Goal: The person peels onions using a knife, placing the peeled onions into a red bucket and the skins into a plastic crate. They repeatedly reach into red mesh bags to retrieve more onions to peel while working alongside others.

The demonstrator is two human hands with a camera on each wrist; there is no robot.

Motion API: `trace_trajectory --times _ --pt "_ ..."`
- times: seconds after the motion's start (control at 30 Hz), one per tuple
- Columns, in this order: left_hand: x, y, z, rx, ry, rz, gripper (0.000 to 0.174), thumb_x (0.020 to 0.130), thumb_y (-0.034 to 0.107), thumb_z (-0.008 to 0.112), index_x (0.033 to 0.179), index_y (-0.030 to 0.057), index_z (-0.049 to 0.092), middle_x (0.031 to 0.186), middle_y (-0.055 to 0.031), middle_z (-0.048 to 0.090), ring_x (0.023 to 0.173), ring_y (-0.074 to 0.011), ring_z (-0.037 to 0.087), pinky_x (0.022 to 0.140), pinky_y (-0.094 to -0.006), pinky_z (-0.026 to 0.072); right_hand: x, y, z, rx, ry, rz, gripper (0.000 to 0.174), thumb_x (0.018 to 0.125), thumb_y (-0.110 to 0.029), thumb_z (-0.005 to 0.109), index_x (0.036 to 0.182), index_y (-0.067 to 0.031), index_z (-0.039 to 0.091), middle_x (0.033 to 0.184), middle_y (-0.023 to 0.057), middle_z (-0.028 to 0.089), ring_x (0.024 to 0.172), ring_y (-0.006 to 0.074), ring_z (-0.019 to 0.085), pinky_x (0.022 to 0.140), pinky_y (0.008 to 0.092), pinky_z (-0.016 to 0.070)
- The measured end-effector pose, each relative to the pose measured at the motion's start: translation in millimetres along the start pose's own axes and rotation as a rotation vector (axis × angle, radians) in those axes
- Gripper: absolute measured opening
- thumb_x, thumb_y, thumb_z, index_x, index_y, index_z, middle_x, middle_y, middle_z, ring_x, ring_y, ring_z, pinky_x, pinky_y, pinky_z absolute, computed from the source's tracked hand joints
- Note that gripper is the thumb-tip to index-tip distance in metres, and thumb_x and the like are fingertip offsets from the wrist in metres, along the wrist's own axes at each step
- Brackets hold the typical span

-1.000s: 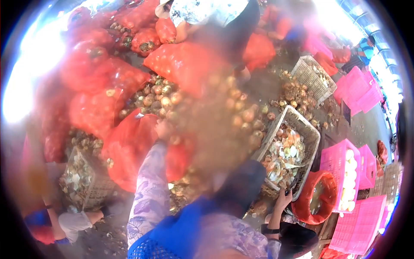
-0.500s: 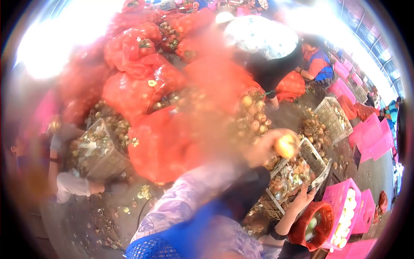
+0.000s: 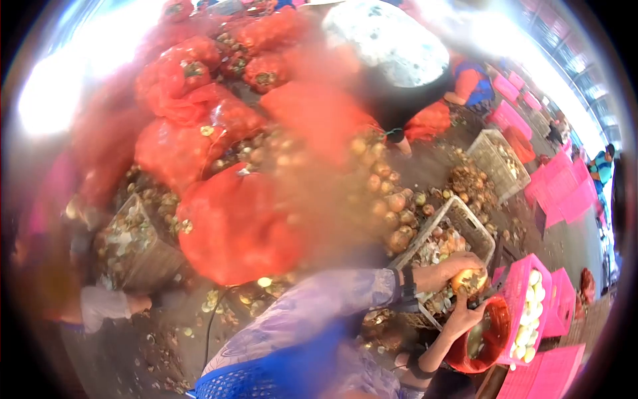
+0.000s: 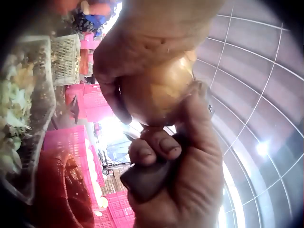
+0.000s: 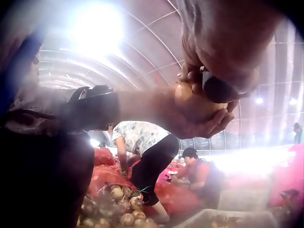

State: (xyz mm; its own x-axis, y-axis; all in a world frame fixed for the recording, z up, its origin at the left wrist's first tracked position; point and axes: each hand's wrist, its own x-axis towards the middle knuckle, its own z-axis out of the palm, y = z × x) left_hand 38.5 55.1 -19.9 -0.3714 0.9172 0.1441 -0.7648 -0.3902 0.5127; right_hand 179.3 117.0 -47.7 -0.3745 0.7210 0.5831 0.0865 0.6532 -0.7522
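Nearby, onion skins (image 3: 440, 245) in crate (image 3: 476, 221).

free air over far end of pale crate (image 3: 476, 223), red sack (image 3: 500, 332), pink crate (image 3: 516, 286) near hands (image 3: 463, 320)

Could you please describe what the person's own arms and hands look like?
The left arm wears a pale lavender sleeve with a darker purple pattern, and a black wristband. The right wrist has a dark band; its sleeve is hard to make out. Both hands, left hand and right hand, are bare, without gloves.
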Motion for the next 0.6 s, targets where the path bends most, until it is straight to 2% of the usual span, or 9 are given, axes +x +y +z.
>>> trace_trajectory --times 0.07,0.1,0.13,0.17,0.2,0.23,0.37,0.5,0.6 --pt "-0.7 2.0 -5.1 -0.017 -0.043 0.022 0.017 0.095 0.015 0.065 0.103 0.0005 0.067 0.097 -0.0106 0.071 0.091 -0.0226 0.07 0.086 -0.0353 0.058 -1.8 4.9 4.6 0.049 -0.029 -0.005 0.06 0.085 -0.012 0.081 0.137 0.0046 0.055 0.092 0.0051 0.065 0.059 0.0093 0.049 0.051 0.027 0.0396" --pt "5.2 1.0 -12.2 0.026 -0.017 0.005 0.017 0.094 0.009 0.064 0.109 0.0011 0.065 0.111 -0.0118 0.069 0.103 -0.0233 0.068 0.09 -0.0367 0.0566 -1.9 -3.3 7.1 0.078 -0.052 0.01 0.058 0.085 -0.011 0.08 0.136 0.0039 0.056 0.088 0.0033 0.063 0.054 0.0071 0.046 0.046 0.0253 0.0364" --pt "2.9 -4.0 -19.1 0.024 -0.025 -0.01 0.017 0.094 0.009 0.064 0.109 0.0011 0.065 0.111 -0.0118 0.069 0.103 -0.0233 0.068 0.09 -0.0367 0.0566 0.1 -14.6 5.9 0.115 -0.102 0.062 0.056 0.086 -0.01 0.077 0.136 0.0052 0.056 0.099 0.0074 0.064 0.069 0.0114 0.05 0.06 0.028 0.0387" --pt "-12.7 2.8 -18.3 0.202 -0.148 0.232 0.021 0.094 0.007 0.064 0.114 0.0022 0.063 0.12 -0.0123 0.065 0.11 -0.0227 0.064 0.093 -0.0367 0.0553 2.7 -28.7 5.3 0.151 -0.15 0.115 0.055 0.087 -0.009 0.074 0.136 0.0064 0.055 0.109 0.0116 0.064 0.085 0.0157 0.054 0.074 0.0307 0.041" --pt "-21.0 3.9 -15.8 0.362 -0.279 0.464 0.026 0.094 0.004 0.063 0.119 0.0032 0.061 0.129 -0.0129 0.061 0.118 -0.0222 0.061 0.096 -0.0368 0.0541 8.2 -48.9 -2.6 0.183 -0.21 0.226 0.055 0.088 -0.006 0.071 0.138 0.0094 0.054 0.129 0.0198 0.065 0.115 0.0244 0.061 0.103 0.0366 0.0456" --pt "-10.9 -8.4 -39.0 0.598 -0.127 0.656 0.026 0.095 0.007 0.063 0.12 0.0025 0.06 0.122 -0.0117 0.063 0.111 -0.0211 0.064 0.091 -0.0358 0.0556 9.7 -50.1 -5.2 0.169 -0.208 0.234 0.046 0.091 -0.008 0.066 0.133 0.0079 0.056 0.116 0.0156 0.062 0.102 0.021 0.058 0.092 0.0341 0.0436" --pt "3.3 4.4 -43.5 0.103 -0.191 0.359 0.023 0.099 0.014 0.059 0.12 0.0039 0.06 0.114 -0.0111 0.064 0.105 -0.024 0.067 0.085 -0.0344 0.0579 13.1 -44.1 -19.0 0.056 -0.164 0.175 0.025 0.102 -0.017 0.049 0.112 0.002 0.062 0.063 -0.0013 0.052 0.052 0.0075 0.045 0.048 0.0241 0.0354" --pt "-22.7 63.1 41.7 0.089 0.045 0.128 0.029 0.099 0.018 0.058 0.12 -0.001 0.065 0.111 -0.0134 0.071 0.105 -0.0204 0.068 0.092 -0.0335 0.0568 5.9 -51.8 -22.5 -0.111 -0.312 -0.051 0.026 0.099 -0.007 0.054 0.12 0.0035 0.064 0.089 0.0106 0.065 0.078 0.0166 0.061 0.074 0.0297 0.0505" --pt "-16.4 61.6 19.5 0.111 0.161 0.064 0.037 0.103 0.03 0.049 0.119 0.0007 0.065 0.11 -0.0117 0.072 0.102 -0.0199 0.069 0.089 -0.0341 0.057 2.6 -53.2 -27.3 -0.148 -0.387 -0.014 0.026 0.098 -0.005 0.053 0.122 0.0034 0.061 0.093 0.0152 0.066 0.081 0.0217 0.062 0.077 0.0317 0.0513"
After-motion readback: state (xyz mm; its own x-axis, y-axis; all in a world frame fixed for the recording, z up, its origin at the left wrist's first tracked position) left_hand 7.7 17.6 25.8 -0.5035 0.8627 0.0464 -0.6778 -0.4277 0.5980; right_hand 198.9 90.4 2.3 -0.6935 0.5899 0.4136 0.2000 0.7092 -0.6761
